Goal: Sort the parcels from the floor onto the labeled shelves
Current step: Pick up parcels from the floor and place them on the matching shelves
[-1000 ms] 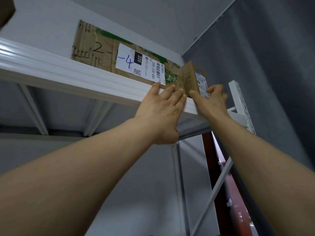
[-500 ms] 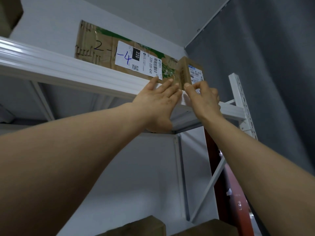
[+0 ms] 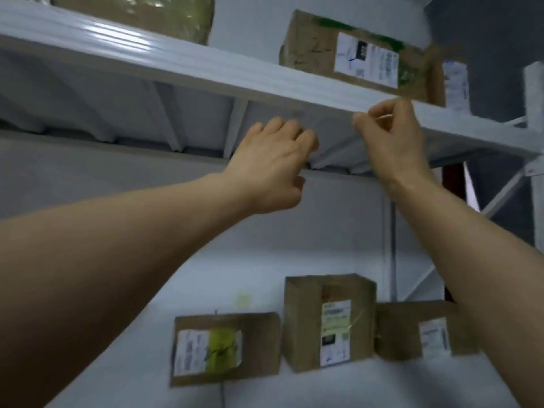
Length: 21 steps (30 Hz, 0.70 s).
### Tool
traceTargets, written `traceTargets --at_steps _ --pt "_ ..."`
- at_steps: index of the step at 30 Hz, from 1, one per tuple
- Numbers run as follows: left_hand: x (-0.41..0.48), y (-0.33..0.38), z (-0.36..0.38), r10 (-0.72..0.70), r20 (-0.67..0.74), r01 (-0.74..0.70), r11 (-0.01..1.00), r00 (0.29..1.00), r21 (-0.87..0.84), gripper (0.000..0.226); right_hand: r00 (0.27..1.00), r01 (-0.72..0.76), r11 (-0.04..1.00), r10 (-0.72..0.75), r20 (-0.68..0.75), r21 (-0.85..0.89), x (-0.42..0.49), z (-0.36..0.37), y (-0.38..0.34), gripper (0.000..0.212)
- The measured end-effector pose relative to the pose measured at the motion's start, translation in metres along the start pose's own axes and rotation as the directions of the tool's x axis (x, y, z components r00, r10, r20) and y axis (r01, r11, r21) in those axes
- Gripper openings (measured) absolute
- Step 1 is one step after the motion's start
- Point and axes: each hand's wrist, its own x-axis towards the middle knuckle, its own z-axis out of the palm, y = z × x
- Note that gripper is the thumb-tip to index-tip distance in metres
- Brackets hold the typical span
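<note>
In the head view, the upper shelf [image 3: 206, 64] is running across the top of the frame, seen from below. The left hand [image 3: 270, 169] is hanging just beneath its front edge, fingers loosely curled and holding nothing. The right hand [image 3: 391, 142] is reaching up beside it, its curled fingertips overlapping the shelf's front edge. The picture is smeared there, so it cannot be told whether they are pinching anything.

On top of the upper shelf, above the hands, a long parcel [image 3: 312, 51] with a white label is lying lengthwise. A small parcel [image 3: 453, 81] is standing at its right end, seemingly touching it. Farther left on the same shelf, a wrapped parcel [image 3: 153, 16] is showing only in part.

Well below the upper shelf, three labelled boxes are sitting in a row on the lower shelf [image 3: 265, 390]: a yellow-taped parcel [image 3: 259, 348], a tall parcel [image 3: 303, 319] and a low parcel [image 3: 397, 331].
</note>
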Motion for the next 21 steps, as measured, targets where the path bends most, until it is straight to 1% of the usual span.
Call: traceTargets --at_steps 3,5,9,12,14,16,18,19,21 --pt "-0.079 -0.039 -0.041 -0.059 0.108 0.065 0.997 0.992 -0.051 0.047 0.999 -0.004 0.999 0.003 0.035 0.039 -0.052 0.023 -0.057 0.03" --pt "-0.136 -0.066 -0.072 -0.093 0.173 0.104 0.993 0.98 -0.054 0.045 0.996 -0.024 0.998 0.019 0.087 0.055 -0.093 0.043 -0.099 0.028" --pt "-0.259 -0.115 -0.142 -0.162 0.314 0.159 0.987 0.935 0.034 0.04 0.97 -0.089 0.992 0.066 0.235 0.087 -0.19 0.092 -0.183 0.023" --pt "-0.361 -0.147 -0.196 -0.243 0.433 0.205 0.97 0.868 0.134 0.039 0.916 -0.159 0.982 0.108 0.385 0.101 -0.272 0.127 -0.24 0.019" --pt "-0.428 -0.163 -0.227 -0.295 0.529 0.223 0.955 0.796 0.197 0.037 0.869 -0.176 0.98 0.11 0.483 0.093 -0.328 0.15 -0.266 0.018" --pt "-0.491 -0.176 -0.252 -0.348 0.632 0.251 0.938 0.692 0.24 0.036 0.802 -0.188 0.978 0.1 0.589 0.09 -0.387 0.173 -0.29 0.016" --pt "-0.549 -0.186 -0.268 -0.41 0.705 0.311 0.91 0.579 0.274 0.038 0.733 -0.192 0.976 0.075 0.677 0.099 -0.449 0.195 -0.309 0.023" --pt "-0.575 -0.188 -0.272 -0.44 0.729 0.343 0.893 0.524 0.292 0.038 0.689 -0.189 0.976 0.053 0.723 0.109 -0.481 0.204 -0.319 0.025" --pt "-0.623 -0.187 -0.271 -0.483 0.772 0.391 0.86 0.413 0.328 0.035 0.566 -0.197 0.971 0.003 0.825 0.132 -0.54 0.218 -0.331 0.024"
